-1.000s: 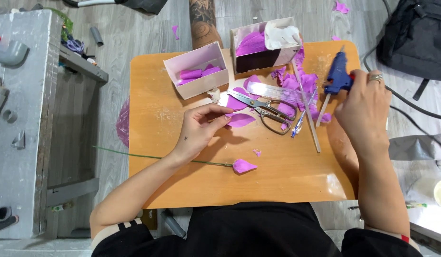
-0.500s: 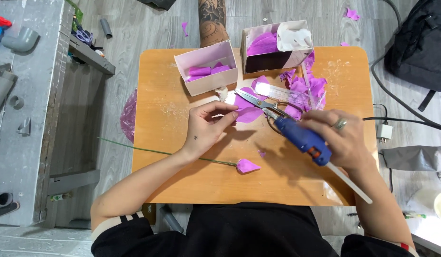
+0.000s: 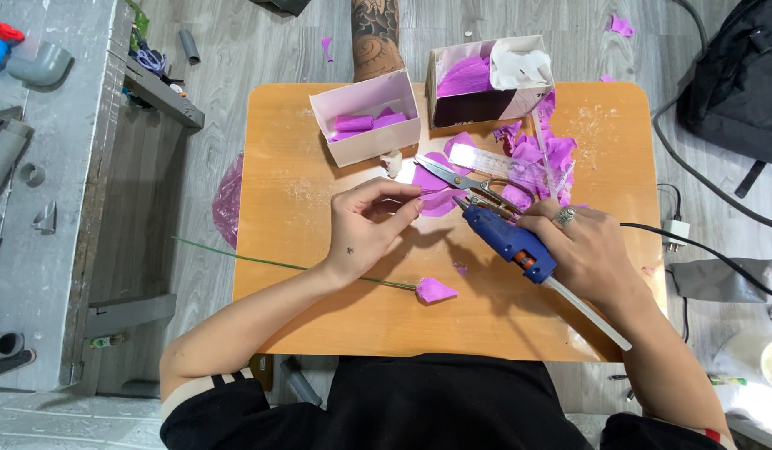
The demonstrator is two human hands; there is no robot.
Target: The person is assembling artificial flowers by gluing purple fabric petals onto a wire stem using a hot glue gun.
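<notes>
**Glue gun brought to the petal at the table's middle**

Half a second earlier the right hand (image 3: 590,250) held the blue hot-glue gun (image 3: 509,242) lower and further right; now its nozzle has come up close to the purple paper petal (image 3: 440,202). A second ago that hand was lifting the gun up by the far right edge.

The left hand (image 3: 365,227) pinches the petal between thumb and fingertips, fingers drawn together on it. The right hand is closed around the gun's grip, a clear glue stick (image 3: 587,312) jutting back toward the person. The two hands sit near each other, the petal between them.

Just beyond the petal lie steel scissors (image 3: 461,182), touching a heap of purple paper scraps (image 3: 540,154). Two open cardboard boxes (image 3: 367,117) of purple paper stand at the far edge of the orange wooden table (image 3: 319,317). A thin green wire stem (image 3: 261,262) with a purple bud (image 3: 437,290) passes under the left wrist. A tattooed arm (image 3: 377,37) of another person shows beyond the table.
</notes>
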